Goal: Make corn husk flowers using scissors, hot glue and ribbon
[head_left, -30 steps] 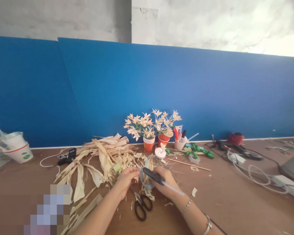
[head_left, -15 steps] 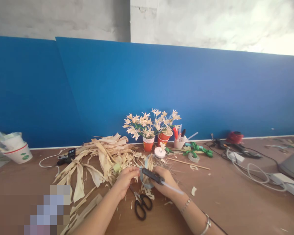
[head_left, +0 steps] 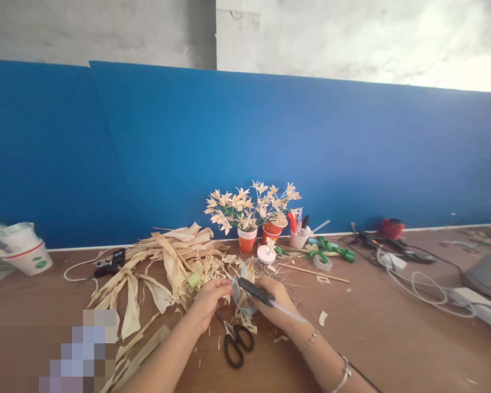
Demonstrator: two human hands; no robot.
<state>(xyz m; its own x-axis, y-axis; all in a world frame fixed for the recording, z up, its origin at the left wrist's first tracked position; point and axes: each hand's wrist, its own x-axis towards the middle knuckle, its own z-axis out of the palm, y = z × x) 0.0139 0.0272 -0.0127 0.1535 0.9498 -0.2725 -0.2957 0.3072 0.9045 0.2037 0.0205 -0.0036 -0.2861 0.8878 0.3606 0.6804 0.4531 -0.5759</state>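
Observation:
My right hand [head_left: 275, 302] is closed around a black hot glue gun [head_left: 257, 292], with a clear glue stick [head_left: 288, 312] poking out of its rear. The gun's tip points left, toward my left hand [head_left: 210, 302]. Thumb and fingers of that hand are pinched together close to the tip; whatever they hold is too small to make out. Below the gun, partly covered, is a pale blue ring-shaped thing [head_left: 245, 310]. Black-handled scissors [head_left: 238, 341] lie between my forearms. Left of my hands spreads a heap of dried husk strips [head_left: 172, 262].
Behind my hands stand orange paper cups [head_left: 246, 240] with pale husk flowers [head_left: 237, 204], a white lidded tub [head_left: 266, 254] and a pen cup [head_left: 298, 239]. A thin stick [head_left: 315, 273] and green tape [head_left: 322, 254] lie right. Cables [head_left: 417, 289] tangle farther right; a paper bowl [head_left: 30, 257] stands left.
The view has shifted very slightly. Both hands and the glue gun hold nearly the same position, with no other visible difference.

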